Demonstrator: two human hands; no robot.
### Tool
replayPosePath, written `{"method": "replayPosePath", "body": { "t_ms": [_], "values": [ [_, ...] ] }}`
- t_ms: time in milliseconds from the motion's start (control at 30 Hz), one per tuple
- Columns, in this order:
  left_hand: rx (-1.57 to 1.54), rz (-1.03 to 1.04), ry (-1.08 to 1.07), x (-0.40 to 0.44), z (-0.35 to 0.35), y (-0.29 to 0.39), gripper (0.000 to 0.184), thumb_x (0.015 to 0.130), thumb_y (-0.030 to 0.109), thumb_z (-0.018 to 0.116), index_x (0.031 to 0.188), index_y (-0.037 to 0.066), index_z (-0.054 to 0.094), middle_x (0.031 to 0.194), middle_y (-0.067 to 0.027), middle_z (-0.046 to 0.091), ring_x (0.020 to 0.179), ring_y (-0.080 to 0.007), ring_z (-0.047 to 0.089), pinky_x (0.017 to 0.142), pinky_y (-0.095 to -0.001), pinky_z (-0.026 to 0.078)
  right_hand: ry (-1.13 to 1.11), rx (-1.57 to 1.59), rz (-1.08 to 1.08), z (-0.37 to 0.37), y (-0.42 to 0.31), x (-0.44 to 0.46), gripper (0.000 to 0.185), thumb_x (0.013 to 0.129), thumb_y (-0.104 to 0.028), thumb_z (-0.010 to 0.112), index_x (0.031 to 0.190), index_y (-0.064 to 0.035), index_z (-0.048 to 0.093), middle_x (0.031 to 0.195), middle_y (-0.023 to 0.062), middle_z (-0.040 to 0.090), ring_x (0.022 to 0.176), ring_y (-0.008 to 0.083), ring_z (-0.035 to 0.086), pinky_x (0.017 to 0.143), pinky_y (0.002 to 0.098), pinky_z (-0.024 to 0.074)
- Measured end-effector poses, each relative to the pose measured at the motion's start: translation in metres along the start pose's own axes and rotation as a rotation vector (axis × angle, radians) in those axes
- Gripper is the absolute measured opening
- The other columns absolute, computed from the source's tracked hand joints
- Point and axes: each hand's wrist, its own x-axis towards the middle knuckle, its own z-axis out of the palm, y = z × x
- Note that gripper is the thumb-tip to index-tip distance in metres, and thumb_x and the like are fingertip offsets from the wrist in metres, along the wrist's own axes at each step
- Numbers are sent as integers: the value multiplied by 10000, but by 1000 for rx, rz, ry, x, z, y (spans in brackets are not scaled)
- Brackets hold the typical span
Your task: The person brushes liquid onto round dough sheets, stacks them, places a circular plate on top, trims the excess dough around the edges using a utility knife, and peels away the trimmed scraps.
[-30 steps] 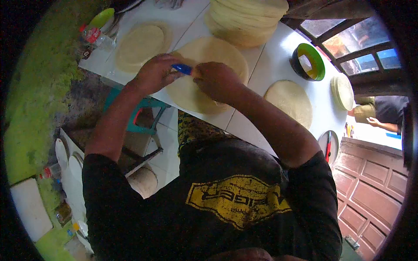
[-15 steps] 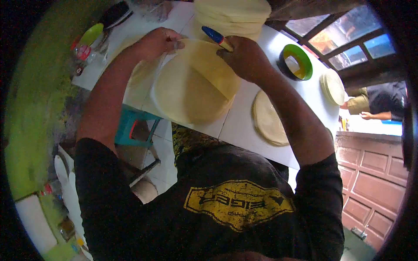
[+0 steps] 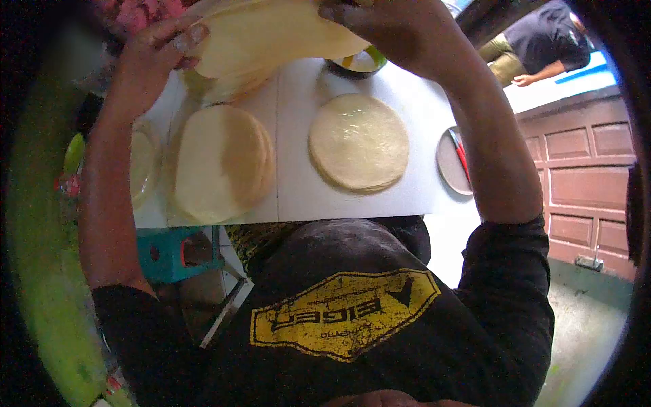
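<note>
A thin, round, pale dough sheet is lifted above the far part of the table. My left hand pinches its left edge between thumb and fingers. At its right side, my right hand grips the edge, partly cut off by the top of the view. Below the raised sheet lies a stack of dough sheets, a shadow across it. To its right sits a round stack with a shiny top. A green bowl is partly hidden behind my right hand. No brush shows.
A plate holding a red-handled utensil is partly behind my right forearm. Another round pale thing lies by my left forearm. A teal stool stands under the white table. Another person is at upper right.
The dough sheet has been raised off its stack, with both hands moving up and apart. The blue-handled brush in my right hand is out of sight. My view has turned and shifted.
</note>
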Motion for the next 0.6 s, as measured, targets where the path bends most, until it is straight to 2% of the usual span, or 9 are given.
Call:
{"method": "replayPosePath", "body": {
  "t_ms": [33, 100, 167, 233, 267, 400, 500, 567, 600],
  "values": [
    [-85, -1, 27, -2, 15, 4, 439, 923, 354, 654, 1222, 32, 644, 1108, -31, 656, 986, -111, 608, 819, -305, 549, 11, -39, 73, -2, 8, -4, 361, 916, -328, 590, 862, 27, 629, 783, 173, 670, 710, 277, 643, 670, 399, 495],
    [-167, -2, 43, 2, 46, 8, 442, 916, 348, 665, 1210, 19, 647, 1097, -24, 659, 969, -106, 612, 815, -296, 546, 281, -59, -471, 13, 73, -11, 355, 892, -313, 673, 1105, -36, 611, 902, 197, 661, 782, 346, 648, 724, 410, 499],
    [-269, 0, -74, 4, 80, 8, 387, 917, 245, 643, 1205, -12, 610, 1128, -101, 661, 966, -181, 654, 851, -319, 570, 204, -62, -327, 11, 90, -27, 337, 894, -310, 682, 1077, -31, 634, 855, 173, 662, 747, 289, 642, 708, 377, 494],
    [-351, -45, -132, 7, 116, 2, 391, 917, 252, 646, 1198, -18, 613, 1129, -101, 662, 967, -180, 654, 853, -320, 566, -57, 53, -163, 11, 109, -36, 300, 901, -293, 681, 1027, -22, 663, 806, 124, 660, 720, 206, 611, 695, 338, 482],
    [-436, -88, -184, 10, 133, 0, 396, 916, 258, 648, 1192, -24, 615, 1129, -102, 664, 969, -179, 653, 856, -320, 562, -10, 164, -147, 27, 132, -35, 278, 904, -279, 680, 986, -13, 681, 767, 73, 645, 701, 146, 566, 687, 317, 466],
    [-434, -130, -193, 22, 175, 1, 380, 922, 271, 644, 1156, -28, 635, 1108, -87, 667, 976, -170, 648, 859, -299, 541, -67, 227, 0, 37, 177, -27, 269, 896, -264, 688, 1008, -19, 679, 791, 63, 651, 724, 145, 576, 707, 319, 469],
    [-369, -21, -194, 27, 183, 11, 348, 925, 299, 645, 1115, 8, 665, 1089, -91, 676, 977, -202, 651, 877, -313, 519, 2, 205, 7, 34, 191, -30, 263, 898, -260, 684, 1017, -25, 674, 811, 67, 656, 734, 149, 582, 707, 322, 471],
    [71, 193, -27, 14, 191, 16, 288, 927, 289, 635, 1088, 57, 688, 1072, -118, 682, 994, -251, 649, 900, -347, 506, 10, 171, 19, 39, 196, -42, 234, 900, -233, 685, 1023, -35, 671, 819, 77, 660, 747, 154, 586, 701, 328, 474],
    [72, 195, -31, 8, 198, 10, 288, 927, 289, 635, 1088, 57, 688, 1072, -118, 682, 994, -251, 649, 900, -347, 506, 38, 121, -23, 50, 205, -50, 230, 894, -249, 664, 987, -39, 668, 820, 126, 655, 753, 247, 611, 703, 379, 486]
  ]
}}
